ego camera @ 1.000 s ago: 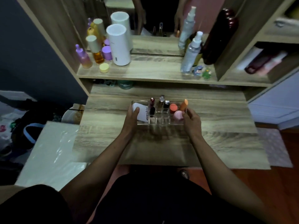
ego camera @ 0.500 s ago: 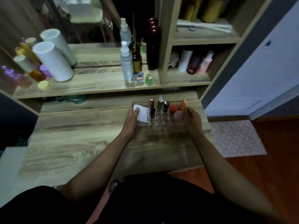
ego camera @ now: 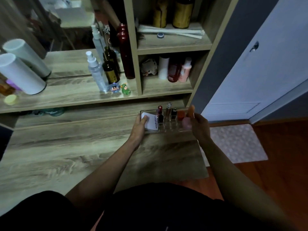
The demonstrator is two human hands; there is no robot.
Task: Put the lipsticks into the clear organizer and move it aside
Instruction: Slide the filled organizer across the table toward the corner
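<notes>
Both your hands carry the loaded clear organizer (ego camera: 166,121) at the desk's (ego camera: 66,155) far right corner.

Your left hand (ego camera: 139,126) closes a grip around the organizer's left end, thumb on the white box (ego camera: 150,122) inside it; your right hand (ego camera: 199,125) wraps the right end. The risk, as I judge it, is tilt: the lipsticks (ego camera: 160,113) stand tall and loose in their slots, so an uneven carry could tip them out. The desk edge lies just beside, so setting down too far right could drop it onto the floor. The organizer is transparent and hard to read in dim light, with orange and pink items by your right fingers.
</notes>
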